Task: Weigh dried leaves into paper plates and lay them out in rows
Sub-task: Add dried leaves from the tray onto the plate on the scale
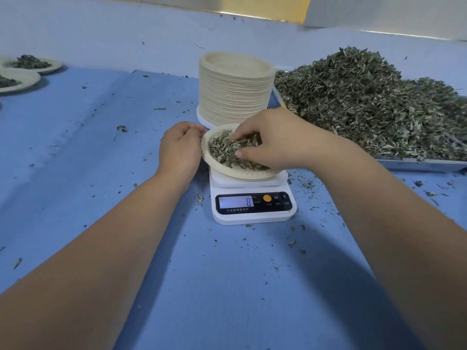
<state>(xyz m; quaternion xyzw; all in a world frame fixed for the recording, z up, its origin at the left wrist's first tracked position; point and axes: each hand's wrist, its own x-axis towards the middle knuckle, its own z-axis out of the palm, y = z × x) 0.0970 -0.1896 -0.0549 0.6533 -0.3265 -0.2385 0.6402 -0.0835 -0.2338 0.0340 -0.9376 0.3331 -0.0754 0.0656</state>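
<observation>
My right hand reaches down into the round beige paper plate. Its fingers are curled and the thumb is drawn in, pinching some of the crumbled grey-green dried leaves that fill the plate's hollow. My left hand is just across the plate from it, fingers curled round the rim on that side and gripping it.

Directly beneath both hands, the plate rests on the platform of a small white plastic kitchen scale, the only one I can see. The scale's lit display faces me below my right hand and shows a single digit, 8. Next to the display are one round orange button and the letters M and T. The small characters under the buttons and the line under the display are too fine for me to read.

Just beyond my fingertips stands one tall stack of beige paper plates, too many to count, with nothing in the top one. It sits on a white round base.

Past my right wrist, to the right, one shiny metal tray carries a large loose heap of dried leaves. Far beyond my left hand, to the left, lie two filled paper plates, each with a small mound of leaves, their rims touching.

Everything rests on a blue table cover, which is strewn with loose leaf crumbs around the scale and my forearms.
</observation>
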